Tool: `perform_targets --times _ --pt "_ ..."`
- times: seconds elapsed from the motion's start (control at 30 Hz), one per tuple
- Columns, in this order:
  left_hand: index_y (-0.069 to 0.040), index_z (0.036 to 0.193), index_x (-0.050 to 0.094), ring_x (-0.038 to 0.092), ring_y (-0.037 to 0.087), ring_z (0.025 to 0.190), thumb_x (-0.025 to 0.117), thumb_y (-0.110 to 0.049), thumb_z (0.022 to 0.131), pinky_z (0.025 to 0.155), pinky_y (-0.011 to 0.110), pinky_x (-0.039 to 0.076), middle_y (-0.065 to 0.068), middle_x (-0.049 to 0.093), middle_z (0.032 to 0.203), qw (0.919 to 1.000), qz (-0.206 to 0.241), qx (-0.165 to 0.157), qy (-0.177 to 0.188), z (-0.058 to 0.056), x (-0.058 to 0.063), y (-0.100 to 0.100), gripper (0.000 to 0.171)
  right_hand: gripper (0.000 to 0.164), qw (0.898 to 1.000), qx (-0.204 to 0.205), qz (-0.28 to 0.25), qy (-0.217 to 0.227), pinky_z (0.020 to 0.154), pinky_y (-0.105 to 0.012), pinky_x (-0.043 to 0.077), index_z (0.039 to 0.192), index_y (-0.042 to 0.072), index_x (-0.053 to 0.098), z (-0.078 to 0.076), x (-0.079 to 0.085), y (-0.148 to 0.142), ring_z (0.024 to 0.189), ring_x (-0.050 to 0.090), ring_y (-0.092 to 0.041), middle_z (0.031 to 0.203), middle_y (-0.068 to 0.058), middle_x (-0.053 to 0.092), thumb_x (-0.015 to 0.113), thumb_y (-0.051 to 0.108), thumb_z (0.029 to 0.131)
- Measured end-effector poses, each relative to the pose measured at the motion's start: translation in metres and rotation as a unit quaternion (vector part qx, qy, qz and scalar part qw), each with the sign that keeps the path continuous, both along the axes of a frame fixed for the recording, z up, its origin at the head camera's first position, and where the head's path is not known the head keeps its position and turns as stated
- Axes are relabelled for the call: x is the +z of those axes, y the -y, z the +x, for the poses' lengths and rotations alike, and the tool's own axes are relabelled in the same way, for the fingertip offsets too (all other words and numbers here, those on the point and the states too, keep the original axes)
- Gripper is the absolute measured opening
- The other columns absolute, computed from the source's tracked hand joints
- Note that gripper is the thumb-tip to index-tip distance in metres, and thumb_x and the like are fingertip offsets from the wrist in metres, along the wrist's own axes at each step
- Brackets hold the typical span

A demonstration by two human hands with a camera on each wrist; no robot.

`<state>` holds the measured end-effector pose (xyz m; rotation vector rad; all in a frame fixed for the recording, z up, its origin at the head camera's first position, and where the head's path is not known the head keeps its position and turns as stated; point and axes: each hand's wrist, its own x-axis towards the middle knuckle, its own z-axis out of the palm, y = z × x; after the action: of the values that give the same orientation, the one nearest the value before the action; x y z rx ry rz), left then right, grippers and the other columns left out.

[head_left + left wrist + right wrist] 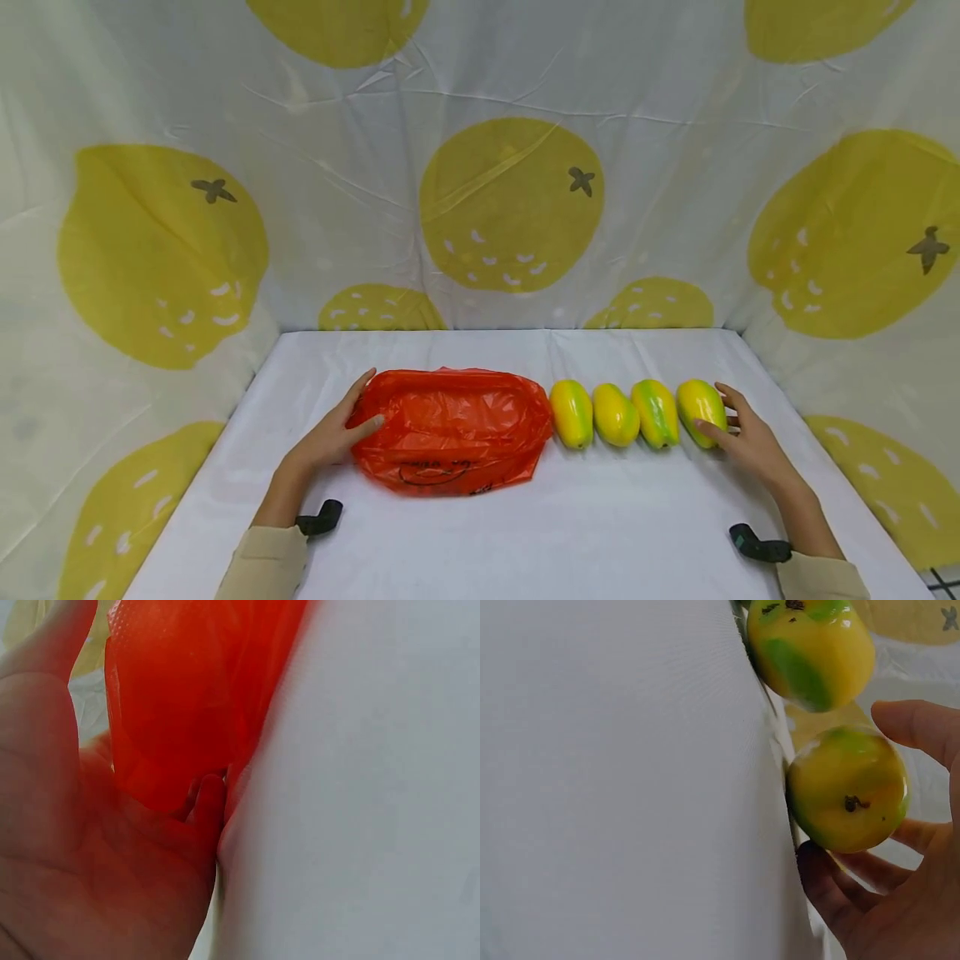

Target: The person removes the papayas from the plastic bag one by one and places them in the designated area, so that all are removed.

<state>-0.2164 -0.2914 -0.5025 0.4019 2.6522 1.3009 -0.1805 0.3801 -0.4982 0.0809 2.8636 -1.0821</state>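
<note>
A red plastic bag [450, 417] with dark print on its front lies on the table, its mouth spread wide. My left hand [341, 433] is at the bag's left end, thumb over the near side and fingers along the far side. In the left wrist view its palm faces the red film. Right of the bag stands a row of several yellow-green papayas. My right hand [746, 437] spreads around the rightmost papaya [701, 412], with the thumb at its near side and fingers at its far right. The right wrist view shows space between this papaya [847, 791] and the palm.
The leftmost papaya [572, 414] stands right at the bag's edge, with two more papayas between it and the rightmost one. A white cloth [600, 533] covers the table. Fabric curtains printed with yellow fruit [513, 204] enclose the back and sides.
</note>
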Motion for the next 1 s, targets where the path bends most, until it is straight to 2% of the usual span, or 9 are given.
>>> perform_targets --times 0.1,0.27,0.5,0.63,0.83,1.0 --pt "-0.027 0.167 0.006 0.026 0.053 0.150 0.055 -0.040 0.105 0.117 0.074 0.026 0.027 0.020 0.167 0.9999 0.007 0.003 0.012 0.000 0.007 0.003 0.080 0.096 1.000 -0.005 -0.005 -0.001 0.098 -0.072 0.046 0.165 0.007 0.009 -0.001 0.001 0.003 0.130 0.042 -0.056 0.157 -0.037 0.026 0.060 0.054 0.099" --pt "-0.026 0.167 0.003 0.028 0.054 0.149 0.049 -0.037 0.108 0.114 0.071 0.032 0.028 0.021 0.166 0.9995 0.019 0.017 0.017 0.004 0.015 0.011 0.076 0.095 1.000 0.004 -0.017 -0.011 0.102 -0.071 0.044 0.165 0.009 0.013 -0.014 0.006 0.014 0.132 0.041 -0.054 0.159 -0.034 0.026 0.062 0.056 0.098" --pt "-0.026 0.167 0.003 0.027 0.053 0.150 0.050 -0.039 0.107 0.112 0.070 0.037 0.026 0.019 0.167 0.9988 0.020 0.034 0.027 0.009 0.017 0.021 0.077 0.095 1.000 0.023 -0.018 -0.011 0.104 -0.073 0.042 0.165 0.009 0.012 -0.027 0.006 0.022 0.135 0.040 -0.054 0.161 -0.033 0.026 0.061 0.056 0.098" --pt "-0.024 0.167 0.002 0.029 0.052 0.150 0.050 -0.037 0.108 0.112 0.069 0.038 0.025 0.023 0.166 0.9989 0.015 0.039 0.021 0.014 0.017 0.028 0.077 0.096 0.999 0.028 -0.017 -0.009 0.104 -0.074 0.040 0.165 0.008 0.011 -0.030 0.005 0.024 0.136 0.038 -0.055 0.161 -0.034 0.025 0.061 0.056 0.099" --pt "-0.026 0.167 0.004 0.035 0.052 0.147 0.049 -0.033 0.109 0.112 0.069 0.039 0.026 0.027 0.163 0.9994 0.007 0.034 -0.002 0.021 0.019 0.038 0.074 0.098 0.999 0.029 -0.014 -0.014 0.105 -0.075 0.038 0.164 0.005 0.008 -0.025 0.002 0.021 0.135 0.038 -0.056 0.160 -0.036 0.024 0.062 0.054 0.099" --pt "-0.020 0.167 0.012 0.041 0.048 0.145 0.054 -0.034 0.107 0.113 0.065 0.040 0.025 0.033 0.162 0.9990 -0.016 0.031 -0.029 0.026 0.022 0.042 0.074 0.096 0.999 0.033 -0.002 -0.026 0.103 -0.073 0.043 0.163 0.000 0.007 -0.014 -0.001 0.012 0.129 0.043 -0.056 0.157 -0.038 0.025 0.059 0.052 0.101"
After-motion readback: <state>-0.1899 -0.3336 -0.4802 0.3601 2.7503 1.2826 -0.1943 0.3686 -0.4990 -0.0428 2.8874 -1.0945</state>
